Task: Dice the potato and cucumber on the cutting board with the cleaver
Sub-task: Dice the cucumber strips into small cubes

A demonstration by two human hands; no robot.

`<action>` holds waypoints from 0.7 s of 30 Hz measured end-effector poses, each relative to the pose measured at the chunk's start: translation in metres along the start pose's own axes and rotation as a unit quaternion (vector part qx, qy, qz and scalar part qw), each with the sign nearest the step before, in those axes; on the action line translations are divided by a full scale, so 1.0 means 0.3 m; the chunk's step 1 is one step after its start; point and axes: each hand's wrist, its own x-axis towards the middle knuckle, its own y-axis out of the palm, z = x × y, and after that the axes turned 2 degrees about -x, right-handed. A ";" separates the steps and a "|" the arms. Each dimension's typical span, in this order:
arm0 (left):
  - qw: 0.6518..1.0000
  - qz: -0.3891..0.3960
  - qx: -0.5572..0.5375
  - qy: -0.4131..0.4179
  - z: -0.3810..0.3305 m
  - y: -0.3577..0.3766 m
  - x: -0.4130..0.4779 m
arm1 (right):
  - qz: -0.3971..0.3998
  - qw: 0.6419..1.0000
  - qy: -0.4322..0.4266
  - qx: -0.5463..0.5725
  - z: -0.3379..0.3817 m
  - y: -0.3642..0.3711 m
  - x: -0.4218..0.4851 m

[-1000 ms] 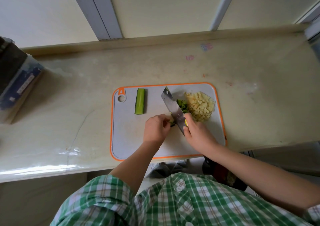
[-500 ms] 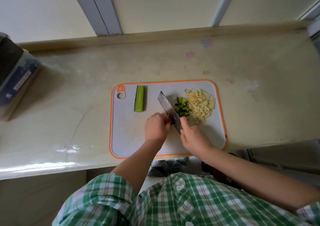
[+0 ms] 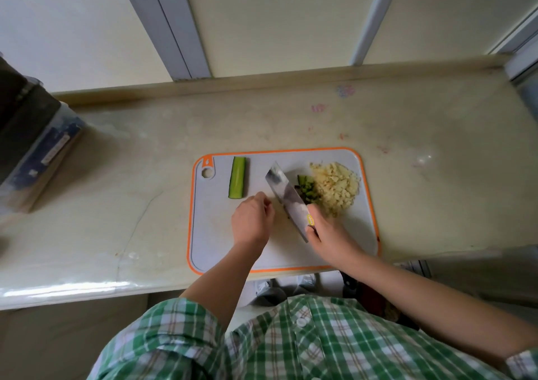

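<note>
On the cutting board (image 3: pixel 215 234) the cucumber piece (image 3: pixel 238 181) lies far left beside the hanging hole (image 3: pixel 207 172), the cleaver (image 3: pixel 286 199) slants across the middle, diced cucumber (image 3: pixel 307 189) sits just right of its blade, the diced potato heap (image 3: pixel 334 187) right again, and a box (image 3: pixel 43 158) stands well left of the board.

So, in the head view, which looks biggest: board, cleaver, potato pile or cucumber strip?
1. board
2. potato pile and cleaver: about alike, so unranked
3. cucumber strip
</note>
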 end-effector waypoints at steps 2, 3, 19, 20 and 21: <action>1.000 -0.009 -0.005 -0.009 0.009 -0.014 0.000 | 0.013 1.000 0.001 -0.008 -0.002 0.016 -0.013; 1.000 -0.016 -0.006 -0.009 0.014 -0.019 0.000 | 0.009 1.000 0.008 -0.011 -0.009 0.016 -0.014; 0.996 -0.003 -0.009 -0.094 0.099 -0.080 0.165 | -0.012 0.955 0.163 0.249 -0.017 -0.060 0.012; 0.996 0.006 -0.009 -0.089 0.105 -0.078 0.175 | -0.013 0.953 0.164 0.255 -0.017 -0.059 0.010; 0.996 0.014 -0.010 -0.086 0.109 -0.078 0.183 | -0.014 0.952 0.163 0.259 -0.017 -0.057 0.008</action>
